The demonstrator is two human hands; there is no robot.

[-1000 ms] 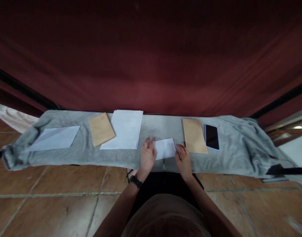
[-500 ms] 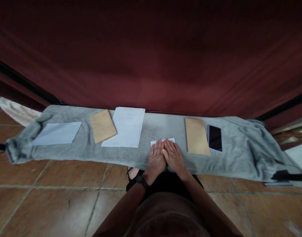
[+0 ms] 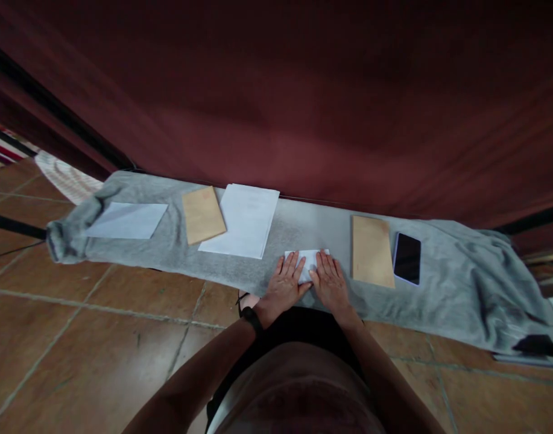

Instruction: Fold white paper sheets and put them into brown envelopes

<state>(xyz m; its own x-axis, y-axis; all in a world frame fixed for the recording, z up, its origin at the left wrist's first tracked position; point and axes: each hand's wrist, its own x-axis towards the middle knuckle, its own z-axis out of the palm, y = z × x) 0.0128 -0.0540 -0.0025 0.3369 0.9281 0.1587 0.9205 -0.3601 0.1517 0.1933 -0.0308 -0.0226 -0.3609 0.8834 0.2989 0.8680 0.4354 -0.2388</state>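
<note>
A small folded white paper (image 3: 308, 263) lies on the grey cloth at the near edge, in front of my body. My left hand (image 3: 284, 282) is flat on its left part, fingers stretched out. On its right part rests my right hand (image 3: 331, 283), also flat with the fingers extended. Between the two hands the middle of the paper shows; its side edges are hidden under my fingers. Neither hand grasps anything.
The grey cloth (image 3: 303, 220) covers a long narrow surface. Left of me are a stack of white sheets (image 3: 249, 220), a brown envelope (image 3: 202, 216) overlapping it and a white sheet (image 3: 129, 220). To the right lie brown envelopes (image 3: 372, 250) and a phone (image 3: 407, 259). A dark red curtain (image 3: 294, 120) hangs behind.
My hands have moved apart, from nearly touching over the paper to its two sides, uncovering its middle. The camera view has tilted a little.
</note>
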